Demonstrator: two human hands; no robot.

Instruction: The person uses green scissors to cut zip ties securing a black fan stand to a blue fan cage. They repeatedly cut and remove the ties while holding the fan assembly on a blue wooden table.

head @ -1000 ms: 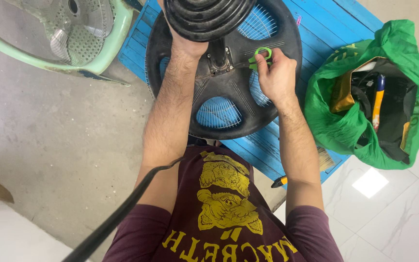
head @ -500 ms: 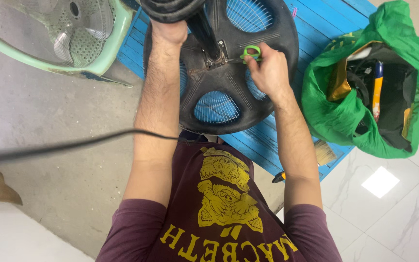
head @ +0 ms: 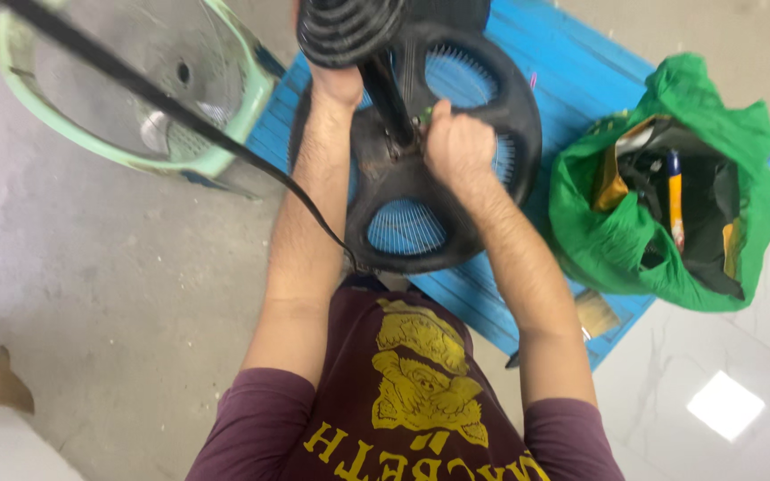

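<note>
Two hands meet over a dismantled fan as you look straight down. Far left, a pale green fan guard (head: 126,98) lies on the grey concrete floor (head: 91,294), and a black power cord (head: 189,116) runs diagonally across it toward your lap. Your left hand (head: 339,85) reaches up to the ribbed black motor housing (head: 349,27) at the top edge; its fingers are hidden behind that housing, so whether they are curled round it cannot be told. Just to the right, the black stem (head: 389,102) runs down from the housing to the hub of the round black fan base (head: 438,169), which rests on a blue slatted board (head: 572,80). Your right hand (head: 458,147) sits on that hub, fingers drawn together on a small green part (head: 427,113) beside the stem. The stem's long axis points away from you, between both hands, the right one nearer its foot. Far right, an open green bag (head: 661,187) holds tools, well apart from the base
</note>
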